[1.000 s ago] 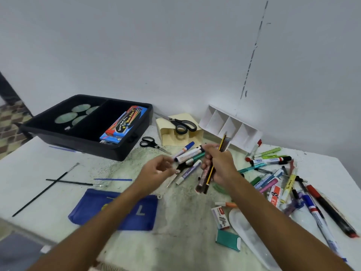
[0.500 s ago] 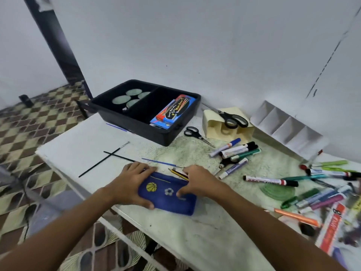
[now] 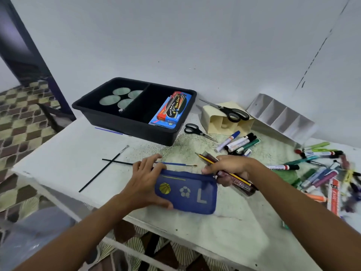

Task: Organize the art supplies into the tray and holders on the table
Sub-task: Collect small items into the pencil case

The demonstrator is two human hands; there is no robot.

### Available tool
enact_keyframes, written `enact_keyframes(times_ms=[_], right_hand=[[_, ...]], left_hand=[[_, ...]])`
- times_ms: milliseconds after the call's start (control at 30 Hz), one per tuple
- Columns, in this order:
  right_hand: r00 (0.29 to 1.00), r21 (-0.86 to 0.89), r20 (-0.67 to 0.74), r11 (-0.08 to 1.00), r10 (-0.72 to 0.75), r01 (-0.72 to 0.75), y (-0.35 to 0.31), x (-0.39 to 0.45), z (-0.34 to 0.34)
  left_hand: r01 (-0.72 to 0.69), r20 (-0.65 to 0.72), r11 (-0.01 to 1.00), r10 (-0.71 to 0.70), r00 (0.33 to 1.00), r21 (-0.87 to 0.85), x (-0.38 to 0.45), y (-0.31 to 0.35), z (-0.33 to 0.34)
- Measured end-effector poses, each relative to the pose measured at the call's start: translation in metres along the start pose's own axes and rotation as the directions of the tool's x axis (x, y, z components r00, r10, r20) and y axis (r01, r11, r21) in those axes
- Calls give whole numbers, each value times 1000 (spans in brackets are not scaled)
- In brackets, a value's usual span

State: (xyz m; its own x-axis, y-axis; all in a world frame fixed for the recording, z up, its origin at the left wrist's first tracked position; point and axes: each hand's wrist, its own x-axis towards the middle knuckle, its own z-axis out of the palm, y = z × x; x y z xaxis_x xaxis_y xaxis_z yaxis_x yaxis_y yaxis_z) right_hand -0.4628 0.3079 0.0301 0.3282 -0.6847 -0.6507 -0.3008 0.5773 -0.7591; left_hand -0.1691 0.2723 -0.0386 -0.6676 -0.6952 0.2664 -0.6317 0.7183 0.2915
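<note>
A blue pencil pouch (image 3: pixel 192 193) with a basketball, a football and an "L" lies at the table's near edge. My left hand (image 3: pixel 145 181) grips its left end, thumb under the front edge. My right hand (image 3: pixel 228 167) holds a bundle of pencils and pens (image 3: pixel 237 179) and its thumb and finger pinch the pouch's top right corner. The black tray (image 3: pixel 125 121) stands behind, with round paint pots on its left and a blue colour-pencil box (image 3: pixel 172 109) on its right. A cream holder (image 3: pixel 218 122) and a white divided holder (image 3: pixel 281 116) lie on their sides by the wall.
Large scissors (image 3: pixel 227 110) rest on the cream holder, small scissors (image 3: pixel 197 131) beside it. Thin brushes (image 3: pixel 106 168) lie left of my hands. Markers (image 3: pixel 239 142) sit mid-table, and several more pens (image 3: pixel 322 171) crowd the right side. The table edge drops to patterned floor on the left.
My right hand carried the pencil bundle from mid-air down to the pouch. Both hands came onto the pouch, which has since slid right, its "L" now showing. The view swung left.
</note>
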Motion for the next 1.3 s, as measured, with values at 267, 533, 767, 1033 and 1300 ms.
enact_keyframes(times_ms=[267,533,767,1033,1300], right_hand=[[904,-82,-341,966,-259,246,1,-6,16],[719,-491,-427,808,-549,326,15,-13,29],[702,-422,-425,811,-571,404,30,-16,26],[658,199,-453,651,-601,732,-25,-26,13],[701,334,-260,620,-664,710,-58,15,53]], left_hand=[[600,389,596,-457,800,-533,34,-11,-46],[434,511,645,-77,856,-629,32,-21,-51],[373,444,675,-75,893,-637,26,-14,-38],[337,461,730,-34,887,-594,30,-7,-38],[298,467,753,14,884,-586,33,3,-39]])
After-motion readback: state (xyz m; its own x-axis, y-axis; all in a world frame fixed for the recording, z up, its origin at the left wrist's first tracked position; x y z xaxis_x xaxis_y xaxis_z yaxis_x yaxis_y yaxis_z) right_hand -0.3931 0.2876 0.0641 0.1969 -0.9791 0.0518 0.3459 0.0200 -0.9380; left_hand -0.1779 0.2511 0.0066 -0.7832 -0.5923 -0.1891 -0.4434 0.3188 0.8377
